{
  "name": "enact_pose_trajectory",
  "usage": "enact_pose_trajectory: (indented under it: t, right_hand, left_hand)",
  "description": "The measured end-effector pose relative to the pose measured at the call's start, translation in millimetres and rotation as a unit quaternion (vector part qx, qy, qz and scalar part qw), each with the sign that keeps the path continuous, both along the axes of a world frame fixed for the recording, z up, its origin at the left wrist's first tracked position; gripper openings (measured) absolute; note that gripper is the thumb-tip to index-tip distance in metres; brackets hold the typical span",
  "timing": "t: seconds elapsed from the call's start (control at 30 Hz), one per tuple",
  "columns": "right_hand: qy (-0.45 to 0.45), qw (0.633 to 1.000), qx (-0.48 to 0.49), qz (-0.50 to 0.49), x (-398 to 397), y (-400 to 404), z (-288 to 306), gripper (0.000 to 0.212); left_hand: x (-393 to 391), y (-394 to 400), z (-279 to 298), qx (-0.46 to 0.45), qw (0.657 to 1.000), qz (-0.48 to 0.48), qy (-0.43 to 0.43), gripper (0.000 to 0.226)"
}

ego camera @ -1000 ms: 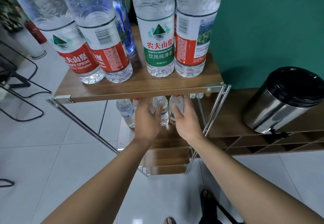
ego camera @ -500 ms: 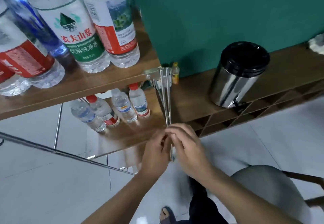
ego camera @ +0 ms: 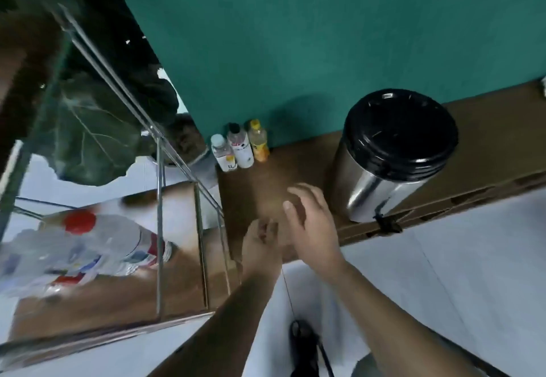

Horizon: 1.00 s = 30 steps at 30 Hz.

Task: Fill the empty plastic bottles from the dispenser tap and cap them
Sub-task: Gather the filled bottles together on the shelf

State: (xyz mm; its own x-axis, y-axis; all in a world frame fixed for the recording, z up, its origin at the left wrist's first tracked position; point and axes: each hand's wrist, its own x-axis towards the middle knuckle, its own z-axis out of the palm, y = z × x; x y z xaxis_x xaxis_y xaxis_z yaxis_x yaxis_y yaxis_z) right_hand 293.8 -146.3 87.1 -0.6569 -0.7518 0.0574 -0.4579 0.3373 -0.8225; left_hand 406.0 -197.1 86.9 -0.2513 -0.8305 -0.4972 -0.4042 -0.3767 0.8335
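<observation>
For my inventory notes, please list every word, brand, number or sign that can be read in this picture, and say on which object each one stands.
No text can be read in this picture.
Three small bottles by the green wall: labels too small and blurred.
Red-capped bottle on the low shelf: red, white and blue label, smeared by motion blur.
Steel dispenser with black lid: no marking visible.
</observation>
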Motion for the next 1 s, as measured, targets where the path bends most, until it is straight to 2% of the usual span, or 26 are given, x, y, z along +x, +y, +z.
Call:
enact_pose_trajectory:
  t: [0.1, 0.2, 0.3, 0.37, 0.4, 0.47, 0.5, 0.57, 0.6, 0.7, 0.77, 0.9, 1.0]
  right_hand:
    - [-0.028, 0.999, 0.01, 0.018, -33.6, -51.6, -34.8, 0.047]
    - [-0.017, 1.0, -0.01, 0.022, -64.5, -101.4, -64.3, 0.053]
    - [-0.004, 0.999, -0.041, 0.036, -90.7, -148.4, -93.4, 0.047]
    - [-0.002, 0.998, -0.058, 0.024, -105.3, -173.1, -96.4, 0.05]
    - [0.021, 0.997, -0.066, 0.031, -111.8, -187.8, -99.2, 0.05]
    - [-0.019, 0.994, -0.097, 0.049, -111.1, -198.6, -89.3, 0.05]
    - [-0.035, 0.993, -0.098, 0.049, -114.9, -217.6, -117.8, 0.052]
    - [-0.048, 0.992, -0.098, 0.067, -116.7, -229.4, -83.0, 0.056]
    - [-0.03, 0.99, -0.126, 0.06, -116.9, -239.6, -88.1, 0.057]
    - [-0.001, 0.989, -0.13, 0.071, -117.3, -263.1, -75.4, 0.055]
    - [0.012, 0.992, -0.114, 0.059, -118.5, -270.7, -80.4, 0.049]
    - [0.098, 0.988, -0.11, 0.043, -117.5, -265.2, -89.9, 0.026]
    - [0.058, 0.984, -0.161, 0.058, -115.9, -254.2, -91.5, 0.023]
  left_hand:
    - [-31.0, -35.0, -25.3, -0.036, 0.995, 0.028, -0.087, 0.026]
    - [-56.1, -87.1, -36.5, -0.073, 0.986, 0.076, -0.13, 0.031]
    - [-76.2, -156.1, -43.6, -0.088, 0.977, 0.14, -0.134, 0.038]
    - [-84.6, -191.1, -45.7, -0.094, 0.973, 0.147, -0.154, 0.048]
    - [-87.6, -197.1, -27.7, -0.12, 0.972, 0.139, -0.144, 0.051]
    - [-91.2, -226.9, -31.1, -0.171, 0.966, 0.136, -0.139, 0.054]
    - [-98.6, -244.5, -28.7, -0.186, 0.964, 0.135, -0.134, 0.055]
    - [-104.6, -266.2, -28.4, -0.201, 0.961, 0.125, -0.14, 0.056]
    - [-106.6, -273.2, -30.3, -0.203, 0.96, 0.117, -0.153, 0.051]
    - [-107.3, -286.7, -39.3, -0.217, 0.953, 0.098, -0.187, 0.034]
    - [-106.6, -292.8, -44.6, -0.212, 0.952, 0.094, -0.201, 0.035]
    - [-106.2, -289.1, -47.9, -0.219, 0.948, 0.089, -0.215, 0.037]
    - [-101.8, -277.9, -48.8, -0.232, 0.944, 0.073, -0.225, 0.035]
